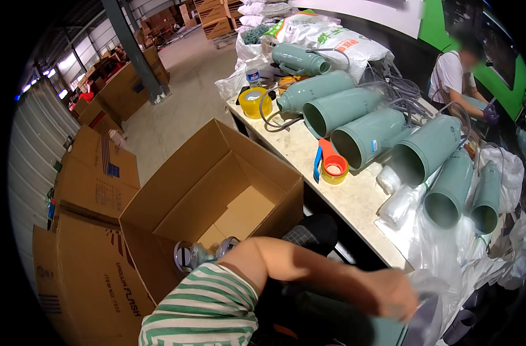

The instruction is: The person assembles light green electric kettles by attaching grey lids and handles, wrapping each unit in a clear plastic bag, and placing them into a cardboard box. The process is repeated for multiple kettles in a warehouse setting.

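Observation:
My left arm, in a green-and-white striped sleeve, reaches across to the right. At its end my left hand [392,297] is smeared by motion, so I cannot make out its fingers. Close by lie a clear plastic bag [430,284] and a pale green piece [388,331], mostly cut off by the lower edge. My right hand is out of sight. Left of my knee stands an open cardboard box [185,184]. Inside, near its front corner, sit grey ring-shaped parts [185,255] with clear plastic around them, partly hidden by my arm.
Several grey-green flask-shaped shells [372,135] lie along the table [358,199]. A tape dispenser [334,164], a yellow tape roll [255,102] and cables are among them. Closed cartons [96,277] stand at left. A co-worker [453,81] works at the far right by a green machine [427,29].

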Demonstrator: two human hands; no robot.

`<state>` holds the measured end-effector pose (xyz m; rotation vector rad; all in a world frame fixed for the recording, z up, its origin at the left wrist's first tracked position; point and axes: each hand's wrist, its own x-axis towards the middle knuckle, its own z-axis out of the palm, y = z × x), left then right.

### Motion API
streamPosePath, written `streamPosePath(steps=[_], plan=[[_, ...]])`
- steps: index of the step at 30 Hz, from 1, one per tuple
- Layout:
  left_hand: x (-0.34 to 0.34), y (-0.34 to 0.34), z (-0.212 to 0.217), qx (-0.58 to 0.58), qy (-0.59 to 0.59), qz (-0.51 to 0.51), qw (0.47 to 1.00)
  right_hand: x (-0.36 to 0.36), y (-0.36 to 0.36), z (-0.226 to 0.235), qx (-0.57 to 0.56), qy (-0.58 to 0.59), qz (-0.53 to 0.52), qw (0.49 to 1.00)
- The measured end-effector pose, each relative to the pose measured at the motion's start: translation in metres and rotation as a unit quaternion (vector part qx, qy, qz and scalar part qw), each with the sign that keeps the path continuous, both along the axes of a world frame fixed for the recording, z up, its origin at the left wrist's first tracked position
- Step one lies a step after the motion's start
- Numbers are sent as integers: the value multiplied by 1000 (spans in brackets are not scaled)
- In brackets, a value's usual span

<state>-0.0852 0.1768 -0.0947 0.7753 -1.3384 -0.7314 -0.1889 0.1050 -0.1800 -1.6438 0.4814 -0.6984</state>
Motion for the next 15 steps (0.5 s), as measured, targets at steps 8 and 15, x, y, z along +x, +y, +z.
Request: streamPosePath(steps=[8, 15], plan=[[24, 236, -134, 141, -504, 141, 841, 2, 47, -12, 15, 35, 92, 995], [-50, 323, -185, 296, -507, 150, 796, 47, 117, -11, 75, 38, 289, 954]])
